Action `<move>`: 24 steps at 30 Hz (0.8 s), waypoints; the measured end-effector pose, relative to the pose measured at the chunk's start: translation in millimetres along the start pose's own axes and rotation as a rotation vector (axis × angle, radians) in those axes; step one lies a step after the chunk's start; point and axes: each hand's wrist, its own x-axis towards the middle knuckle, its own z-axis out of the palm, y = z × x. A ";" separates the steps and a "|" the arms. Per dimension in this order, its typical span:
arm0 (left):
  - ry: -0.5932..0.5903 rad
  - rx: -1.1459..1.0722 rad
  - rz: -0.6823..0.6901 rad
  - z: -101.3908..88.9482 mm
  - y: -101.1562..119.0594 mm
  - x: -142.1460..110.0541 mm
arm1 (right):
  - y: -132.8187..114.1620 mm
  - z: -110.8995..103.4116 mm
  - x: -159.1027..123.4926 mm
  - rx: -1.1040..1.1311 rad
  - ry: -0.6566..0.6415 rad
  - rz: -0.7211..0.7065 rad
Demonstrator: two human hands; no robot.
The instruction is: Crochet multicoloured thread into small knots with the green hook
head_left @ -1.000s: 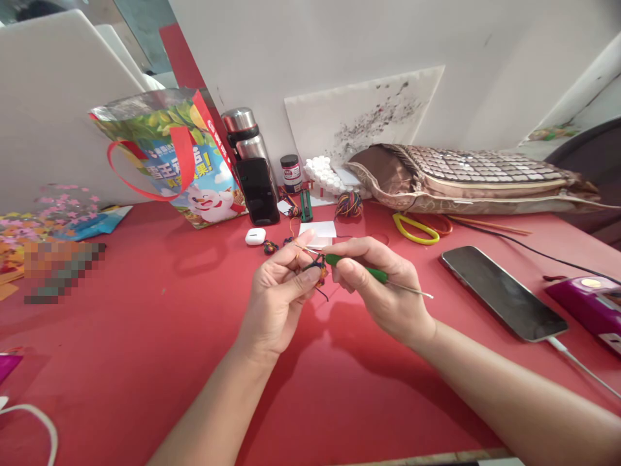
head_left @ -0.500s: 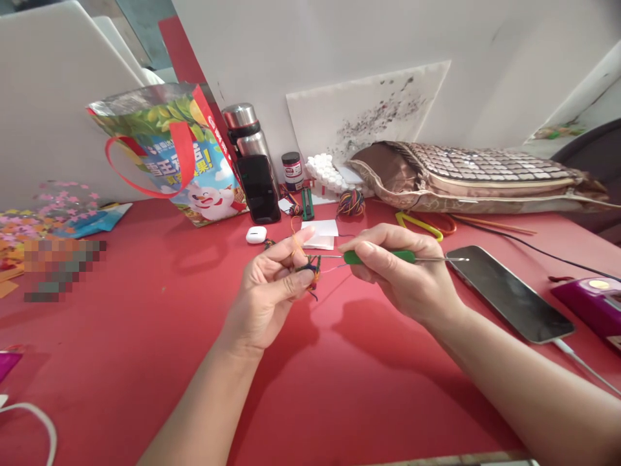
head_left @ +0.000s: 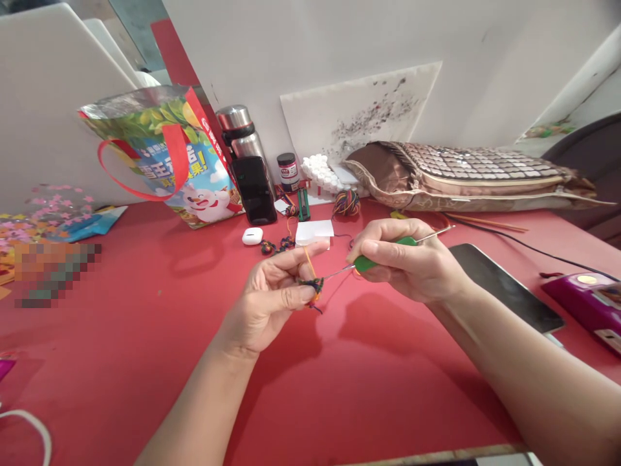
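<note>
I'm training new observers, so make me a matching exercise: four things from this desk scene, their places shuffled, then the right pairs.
Things
1. Green-handled metal crochet hook
2. Small multicoloured crocheted piece
3. Rounded white case
4. Silver metal flask

Places
A. Behind the propped-up black phone
B. Pinched in the left hand
C. Lying on the red table
D. Held in the right hand

Pairs: 1-D; 2-B; 3-C; 4-A

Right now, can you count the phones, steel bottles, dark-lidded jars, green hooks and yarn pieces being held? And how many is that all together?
Phones: 2
Steel bottle: 1
Dark-lidded jar: 1
Green hook, in the right hand: 1
Yarn piece, in the left hand: 1
Total: 6
</note>
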 end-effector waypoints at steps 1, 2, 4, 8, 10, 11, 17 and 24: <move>-0.005 -0.006 -0.008 0.0 -0.7 0.2 | 0.8 -0.6 0.9 0.029 -0.015 0.022; -0.010 -0.012 -0.017 0.2 -1.3 0.4 | 1.7 -1.2 1.7 0.053 -0.028 0.040; -0.016 -0.021 -0.029 0.6 -1.9 0.8 | 3.1 -1.9 2.6 0.083 -0.044 0.056; 0.004 -0.031 -0.033 1.3 -0.6 0.8 | 3.3 -0.1 2.7 0.097 -0.022 0.033; 0.017 -0.028 -0.040 1.4 0.2 0.5 | 2.2 1.8 2.3 0.073 0.000 0.009; 0.020 -0.026 -0.043 1.4 0.5 0.3 | 1.6 2.6 2.0 0.054 0.007 -0.002; 0.005 0.005 -0.024 2.1 1.5 0.4 | -1.7 2.8 -0.3 -0.054 0.001 -0.004; 0.012 0.031 -0.023 2.5 -1.2 1.0 | -1.4 -0.5 0.9 0.037 -0.050 0.073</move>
